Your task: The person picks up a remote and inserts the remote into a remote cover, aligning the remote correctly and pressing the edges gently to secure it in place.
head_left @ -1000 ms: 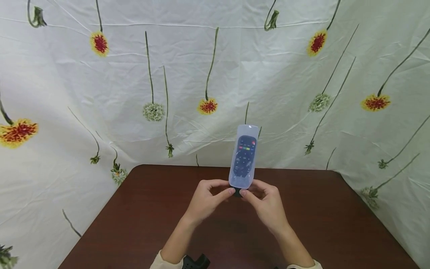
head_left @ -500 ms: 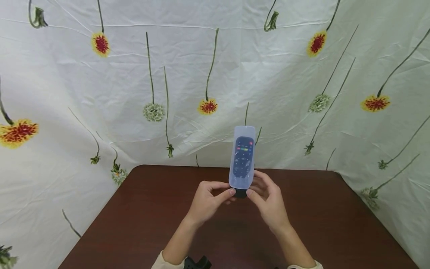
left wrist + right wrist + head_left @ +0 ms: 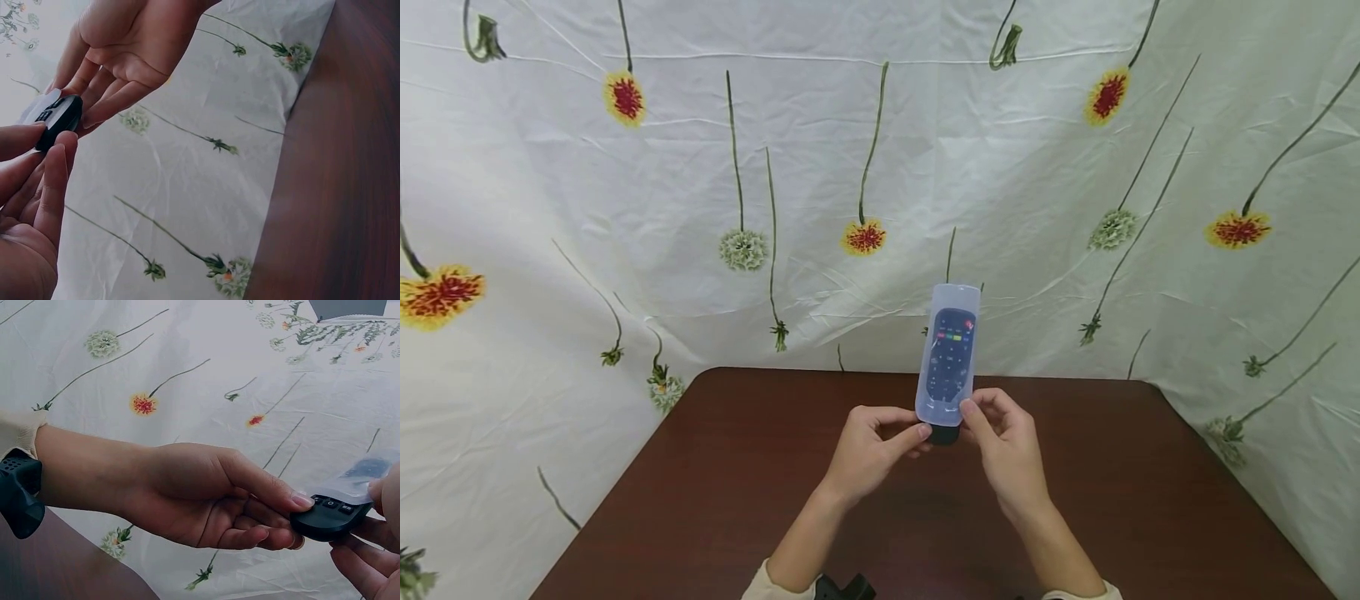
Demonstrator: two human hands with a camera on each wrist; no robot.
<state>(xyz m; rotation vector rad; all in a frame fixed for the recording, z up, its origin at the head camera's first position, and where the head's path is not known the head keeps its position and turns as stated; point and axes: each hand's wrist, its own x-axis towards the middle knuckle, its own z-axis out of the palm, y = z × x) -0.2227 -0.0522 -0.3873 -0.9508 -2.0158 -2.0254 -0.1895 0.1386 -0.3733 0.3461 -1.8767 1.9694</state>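
Observation:
A dark remote control [image 3: 951,354], with a red button and a row of coloured ones, stands nearly upright inside a translucent sleeve [image 3: 956,295]. Its black bottom end [image 3: 944,435] sticks out below the sleeve's mouth. My left hand [image 3: 867,450] pinches that end from the left, thumb in front, as the right wrist view also shows on the remote's black end [image 3: 331,520]. My right hand [image 3: 1009,450] pinches the sleeve's lower right edge, thumb on the front. In the left wrist view, the right hand [image 3: 137,37] is beyond the black end [image 3: 62,122]; its far fingertips are hidden there.
A dark reddish-brown table [image 3: 737,467] lies beneath both hands. Behind and beside it hangs a white cloth [image 3: 820,125] printed with flowers. A black wrist device [image 3: 846,587] sits at the left cuff, and a grey object [image 3: 350,307] shows at the top in the right wrist view.
The right thumb has shifted from the remote's black end up onto the sleeve's lower right edge, baring more of that end. Remote and sleeve have moved slightly down; the left hand keeps its pinch.

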